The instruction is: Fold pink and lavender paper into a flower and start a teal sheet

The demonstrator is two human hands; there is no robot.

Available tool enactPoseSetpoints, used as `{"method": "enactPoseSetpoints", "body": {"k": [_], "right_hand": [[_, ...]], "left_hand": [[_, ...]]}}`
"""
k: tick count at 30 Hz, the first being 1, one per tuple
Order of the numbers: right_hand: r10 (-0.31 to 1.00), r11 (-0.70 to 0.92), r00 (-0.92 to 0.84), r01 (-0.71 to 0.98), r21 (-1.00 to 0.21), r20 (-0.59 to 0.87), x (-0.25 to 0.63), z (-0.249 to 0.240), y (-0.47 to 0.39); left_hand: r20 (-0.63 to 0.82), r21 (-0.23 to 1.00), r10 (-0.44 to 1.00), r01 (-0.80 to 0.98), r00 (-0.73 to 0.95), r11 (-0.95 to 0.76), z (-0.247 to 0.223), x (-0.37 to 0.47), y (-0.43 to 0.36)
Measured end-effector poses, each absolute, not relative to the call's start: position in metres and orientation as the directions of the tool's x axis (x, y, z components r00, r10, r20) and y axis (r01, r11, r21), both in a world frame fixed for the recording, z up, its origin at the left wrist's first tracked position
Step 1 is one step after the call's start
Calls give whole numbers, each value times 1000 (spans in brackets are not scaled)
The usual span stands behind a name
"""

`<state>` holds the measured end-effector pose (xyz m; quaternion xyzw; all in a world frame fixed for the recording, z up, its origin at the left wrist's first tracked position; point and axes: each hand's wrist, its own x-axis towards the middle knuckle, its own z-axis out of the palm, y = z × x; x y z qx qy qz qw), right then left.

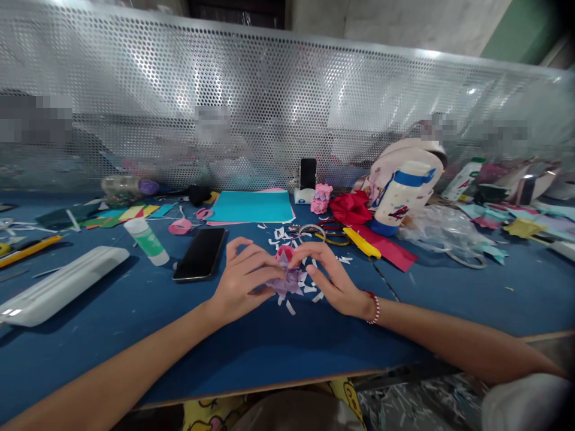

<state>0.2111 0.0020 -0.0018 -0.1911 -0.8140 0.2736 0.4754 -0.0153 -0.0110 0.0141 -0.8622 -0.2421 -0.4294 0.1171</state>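
A purple paper flower (290, 278) with pointed petals and a pinkish-red middle is between my two hands, just above the blue table. From the left, my left hand (245, 276) grips the flower's edge with bent fingers. My right hand (330, 278), with a beaded bracelet at the wrist, has its fingertips closed at the pinkish-red middle. My fingers cover part of the flower. White paper scraps (309, 288) lie under and around it.
A black phone (200, 254) and a glue stick (147, 240) lie to the left. Behind are blue paper sheets (251, 206). A yellow cutter (362, 242), red paper (395, 250) and a white bottle (401, 197) are at the right. A perforated metal panel (269, 108) closes the back.
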Motion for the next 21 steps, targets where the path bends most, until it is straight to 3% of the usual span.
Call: {"method": "enactPoseSetpoints", "body": {"k": [5, 12, 21], "right_hand": [[583, 741, -419, -80, -667, 697, 209, 0, 6], [716, 567, -371, -185, -803, 591, 205, 0, 13], [801, 446, -340, -209, -870, 493, 202, -8, 13]], "left_hand": [[807, 26, 316, 504, 499, -863, 14, -12, -12], [797, 104, 391, 533, 460, -840, 15, -14, -10], [808, 140, 415, 549, 418, -824, 16, -14, -9]]}}
